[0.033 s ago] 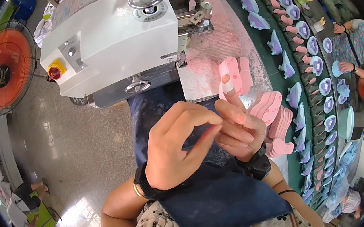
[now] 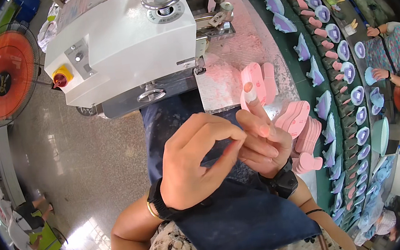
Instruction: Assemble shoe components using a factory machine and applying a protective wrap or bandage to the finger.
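1. A green conveyor [image 2: 288, 45] curves past a worker's right, bearing rows of purple-and-blue shoe parts [image 2: 343, 50], spaced apart probably so each can be picked singly.
2. A white machine [image 2: 126, 44] stands at the front, its working end over the left side of a pink-dusted work surface [image 2: 240, 41].
3. Sole-shaped pink pieces [image 2: 293, 119] lie fanned in stacks toward that surface's near right corner, between machine and conveyor, presumably to keep them within reach; neither hand grips one.
4. The left hand [image 2: 191, 160] bends inward above the near edge, thumb and forefinger tips meeting beside the other hand's fingers; whether anything thin sits between them cannot be told.
5. The right hand [image 2: 263, 142] holds one finger upright, seemingly to keep it clear, its other fingers curled; what they may enclose is hidden.
6. A white wrap [image 2: 251, 95] circles that raised finger near its tip, likely as protection.
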Tool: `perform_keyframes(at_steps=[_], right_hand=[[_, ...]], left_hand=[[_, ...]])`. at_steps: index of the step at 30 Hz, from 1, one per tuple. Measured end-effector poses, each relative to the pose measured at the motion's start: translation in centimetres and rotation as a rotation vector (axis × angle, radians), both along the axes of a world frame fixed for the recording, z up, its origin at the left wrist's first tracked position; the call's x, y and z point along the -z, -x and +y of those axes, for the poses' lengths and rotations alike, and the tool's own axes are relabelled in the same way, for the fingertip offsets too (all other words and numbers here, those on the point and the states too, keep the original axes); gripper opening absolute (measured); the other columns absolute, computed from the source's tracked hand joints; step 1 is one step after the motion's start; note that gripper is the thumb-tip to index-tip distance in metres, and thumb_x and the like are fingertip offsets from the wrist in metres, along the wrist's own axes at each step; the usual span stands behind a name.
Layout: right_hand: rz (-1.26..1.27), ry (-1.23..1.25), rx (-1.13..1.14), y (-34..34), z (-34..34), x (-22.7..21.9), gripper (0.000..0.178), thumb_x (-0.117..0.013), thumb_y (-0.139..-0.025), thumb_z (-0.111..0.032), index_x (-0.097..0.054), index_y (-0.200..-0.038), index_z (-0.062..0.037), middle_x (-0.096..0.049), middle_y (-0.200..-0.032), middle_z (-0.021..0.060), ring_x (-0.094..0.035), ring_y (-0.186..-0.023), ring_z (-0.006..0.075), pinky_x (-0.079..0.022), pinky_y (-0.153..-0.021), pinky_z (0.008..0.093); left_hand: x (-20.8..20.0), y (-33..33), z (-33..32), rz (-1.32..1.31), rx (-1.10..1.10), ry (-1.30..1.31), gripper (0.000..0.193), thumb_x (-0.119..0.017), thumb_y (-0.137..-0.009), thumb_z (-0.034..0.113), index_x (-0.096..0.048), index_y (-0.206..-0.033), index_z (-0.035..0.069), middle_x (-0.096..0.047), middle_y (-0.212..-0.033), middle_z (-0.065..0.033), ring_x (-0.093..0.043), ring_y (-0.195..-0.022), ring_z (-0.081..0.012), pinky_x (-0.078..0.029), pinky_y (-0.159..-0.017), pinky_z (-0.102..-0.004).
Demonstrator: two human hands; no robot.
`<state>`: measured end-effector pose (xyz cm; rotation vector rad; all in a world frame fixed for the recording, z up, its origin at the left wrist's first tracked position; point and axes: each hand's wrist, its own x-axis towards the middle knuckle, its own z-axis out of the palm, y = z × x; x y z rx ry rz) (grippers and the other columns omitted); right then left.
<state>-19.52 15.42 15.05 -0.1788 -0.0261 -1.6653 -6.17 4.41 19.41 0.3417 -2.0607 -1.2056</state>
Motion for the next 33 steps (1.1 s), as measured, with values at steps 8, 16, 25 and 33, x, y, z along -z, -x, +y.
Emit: perform_keyframes(at_steps=[8, 16, 25, 33], right_hand=[[0.137, -0.098, 0.096, 0.0, -0.1, -0.5, 0.070, -0.054, -0.093, -0.003, -0.019, -0.153, -0.0166, -0.049, -0.095, 0.0018, -0.044, -0.053, 0.0059, -0.037, -0.045, 0.0199], [0.311, -0.159, 0.149, 0.5, -0.4, -0.4, 0.067, -0.056, -0.092, -0.004, -0.026, -0.150, -0.0152, -0.048, -0.091, 0.0017, -0.046, -0.055, 0.0071, -0.038, -0.046, 0.0214], [0.910, -0.371, 0.382, 0.3, -0.7, 0.3, 0.062, -0.059, -0.088, -0.007, -0.033, -0.144, -0.0032, -0.056, -0.102, 0.0092, -0.055, -0.066, 0.0106, -0.042, -0.056, 0.0206], [1.145, -0.270, 0.415, -0.2, -0.7, 0.6, 0.067, -0.044, -0.093, 0.001, -0.012, -0.151, -0.0062, -0.054, -0.112, 0.0135, -0.056, -0.078, 0.0093, -0.045, -0.059, 0.0187]], left_hand=[[-0.1, -0.3, -0.2, -0.120, -0.021, -0.094, 0.011, -0.066, -0.082, -0.005, -0.070, -0.089, 0.003, -0.067, -0.086, -0.0088, -0.064, -0.076, -0.0190, -0.050, -0.067, -0.0280], [1.1, -1.2, -0.7, -0.178, 0.030, -0.123, 0.003, -0.067, -0.087, 0.003, -0.069, -0.085, 0.001, -0.067, -0.079, -0.0082, -0.063, -0.071, -0.0186, -0.049, -0.062, -0.0281], [3.8, -0.4, 0.3, -0.276, 0.370, -0.882, 0.023, -0.055, -0.100, 0.023, -0.060, -0.100, 0.001, -0.060, -0.081, -0.0001, -0.053, -0.070, -0.0042, -0.043, -0.061, -0.0218], [4.2, -0.2, 0.1, -0.223, 0.382, -0.998, 0.021, -0.055, -0.100, 0.023, -0.060, -0.101, 0.002, -0.063, -0.083, -0.0005, -0.052, -0.066, -0.0040, -0.044, -0.061, -0.0205]])
